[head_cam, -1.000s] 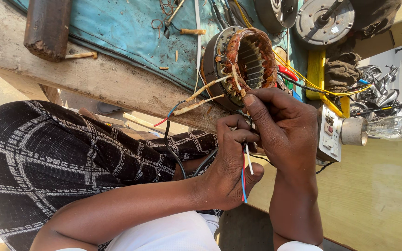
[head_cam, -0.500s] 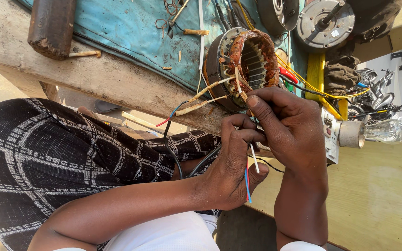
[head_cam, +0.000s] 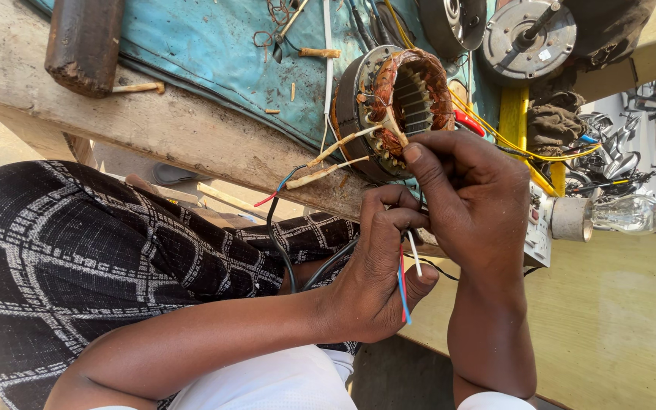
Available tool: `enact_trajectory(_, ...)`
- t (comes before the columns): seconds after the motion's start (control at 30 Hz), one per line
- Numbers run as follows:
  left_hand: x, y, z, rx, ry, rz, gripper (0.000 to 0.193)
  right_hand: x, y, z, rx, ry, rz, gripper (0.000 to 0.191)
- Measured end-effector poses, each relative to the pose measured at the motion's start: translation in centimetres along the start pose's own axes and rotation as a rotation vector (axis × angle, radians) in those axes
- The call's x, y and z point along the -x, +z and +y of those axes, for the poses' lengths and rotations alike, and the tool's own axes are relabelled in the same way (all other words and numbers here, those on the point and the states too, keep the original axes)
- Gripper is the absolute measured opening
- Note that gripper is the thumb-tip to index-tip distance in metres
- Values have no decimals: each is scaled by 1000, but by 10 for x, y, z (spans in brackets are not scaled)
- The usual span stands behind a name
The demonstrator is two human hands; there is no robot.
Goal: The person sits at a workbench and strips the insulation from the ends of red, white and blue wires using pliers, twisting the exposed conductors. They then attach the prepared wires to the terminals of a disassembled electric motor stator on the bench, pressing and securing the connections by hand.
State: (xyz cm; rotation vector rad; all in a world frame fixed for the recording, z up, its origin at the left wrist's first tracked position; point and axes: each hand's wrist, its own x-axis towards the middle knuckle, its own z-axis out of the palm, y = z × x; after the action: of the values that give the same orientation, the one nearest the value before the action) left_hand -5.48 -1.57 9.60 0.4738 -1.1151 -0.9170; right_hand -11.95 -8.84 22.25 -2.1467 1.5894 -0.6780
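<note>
Head view: I look down at both my hands, just below a motor stator (head_cam: 396, 106) on the workbench (head_cam: 191, 129).
Left hand (head_cam: 377, 277): curled shut, thumb and fingers pinching a small bundle of thin wires (head_cam: 405, 281), red, blue and white, which stick out past my thumb.
Right hand (head_cam: 476, 201): fingers closed down on the same wires, forefinger tip up against the stator's copper winding.
Stator: on its side at the bench edge, on a blue cloth (head_cam: 214, 45), sleeved leads (head_cam: 335, 156) trailing from it toward my hands.
Nearby: wooden mallet (head_cam: 85, 42) at the left of the bench, a clear light bulb (head_cam: 628, 214) to the right, well apart from my hands.
</note>
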Motion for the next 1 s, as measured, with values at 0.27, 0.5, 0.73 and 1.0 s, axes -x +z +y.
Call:
enact_trajectory(0.27,-16,-2,-2,-72,0,92,51,-19,-20,11,-142,-9,-99,14)
enact_trajectory(0.5,-22,-5,-4,-70,-13,180,32,38,9,50,-417,-83,388,10)
enact_trajectory(0.73,-21,-9,-3,-23,-49,229,21,108,91,78,-455,-191,359,39)
enact_trajectory(1.0,-23,-24,-4,-144,-55,207,23,101,97,81,-372,-71,317,26)
